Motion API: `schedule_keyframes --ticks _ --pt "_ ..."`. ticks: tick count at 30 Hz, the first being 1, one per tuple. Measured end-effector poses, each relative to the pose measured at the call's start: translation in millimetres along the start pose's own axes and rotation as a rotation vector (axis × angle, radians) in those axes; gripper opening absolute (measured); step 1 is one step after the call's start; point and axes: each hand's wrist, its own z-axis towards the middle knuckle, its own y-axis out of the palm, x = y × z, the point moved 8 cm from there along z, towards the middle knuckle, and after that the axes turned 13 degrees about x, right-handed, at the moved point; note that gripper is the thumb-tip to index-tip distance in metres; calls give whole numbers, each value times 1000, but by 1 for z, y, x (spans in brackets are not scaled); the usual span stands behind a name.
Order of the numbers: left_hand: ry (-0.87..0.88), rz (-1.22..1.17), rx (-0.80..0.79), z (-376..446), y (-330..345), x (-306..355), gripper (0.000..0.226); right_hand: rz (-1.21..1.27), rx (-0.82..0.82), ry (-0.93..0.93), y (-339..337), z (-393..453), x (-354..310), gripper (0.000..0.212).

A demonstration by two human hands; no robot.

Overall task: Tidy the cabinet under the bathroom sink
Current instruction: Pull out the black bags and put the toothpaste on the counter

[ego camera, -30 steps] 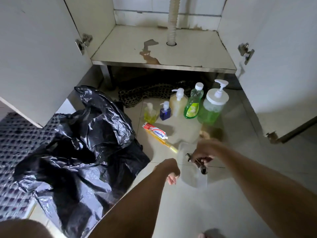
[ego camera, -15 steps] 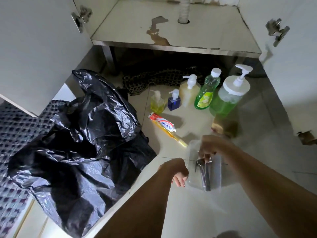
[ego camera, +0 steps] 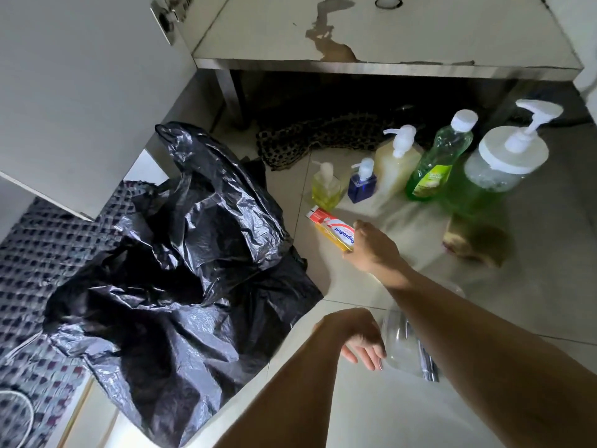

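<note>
Now my right hand (ego camera: 371, 245) pinches the toothpaste box (ego camera: 336, 228) at its near end (light, crushable card: grip the edges); my left hand (ego camera: 353, 337), fingers relaxed, touches the clear container (ego camera: 402, 347).

Dim, uneven light; deep shadow under the cabinet (ego camera: 371, 92), wide-angle bending at edges

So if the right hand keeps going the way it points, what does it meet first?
The right hand is already at the toothpaste box; further on that line is probably the black bin bag, though depth is unclear.
</note>
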Motion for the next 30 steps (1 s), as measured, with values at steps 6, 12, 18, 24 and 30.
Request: schedule_keyframes --ticks 6,12,18,24,30 --pt "-3 -64 -19 -2 0 -2 33 -5 -29 31 13 12 -8 46" --pt "0 -41 -24 -2 1 1 19 -132 -36 -38 8 8 -16 40" --pt "30 24 37 -3 1 7 22 -243 20 -119 -5 -9 -18 27" --pt "60 91 119 -3 9 12 30 -285 -21 -113 -1 -26 -15 26" --pt "34 150 121 1 16 10 28 -23 204 40 -82 -14 -26 28"
